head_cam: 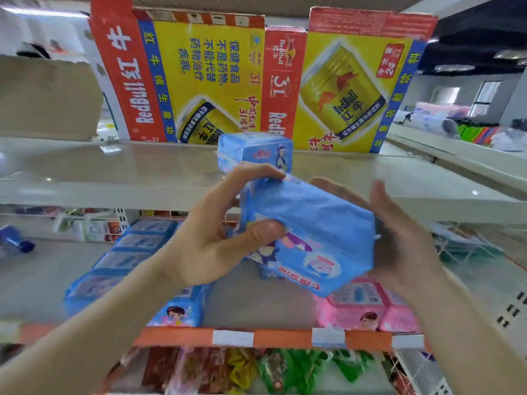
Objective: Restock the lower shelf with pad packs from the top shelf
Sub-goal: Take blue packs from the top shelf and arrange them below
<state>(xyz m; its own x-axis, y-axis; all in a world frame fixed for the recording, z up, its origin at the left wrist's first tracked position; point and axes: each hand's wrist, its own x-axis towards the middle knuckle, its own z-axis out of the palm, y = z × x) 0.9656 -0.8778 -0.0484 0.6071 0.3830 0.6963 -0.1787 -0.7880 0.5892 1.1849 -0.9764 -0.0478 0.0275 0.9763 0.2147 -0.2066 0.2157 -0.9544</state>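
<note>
My left hand [225, 229] grips a blue pad pack [310, 226] in mid-air, thumb on its front and fingers curled over its top left corner. My right hand [399, 240] lies against the pack's right side with straight fingers. A second blue pad pack [256, 151] stands on the top shelf [142, 169] just behind the held one. On the lower shelf [256, 297] a row of blue pad packs [128, 252] runs back on the left, and pink pad packs [368, 306] sit at the front right. A gap lies between them.
Two large Red Bull cartons [199, 78] stand at the back of the top shelf, with a brown cardboard box [45, 95] to their left. An orange price strip [271, 337] edges the lower shelf. Snack bags [242, 369] fill the shelf beneath.
</note>
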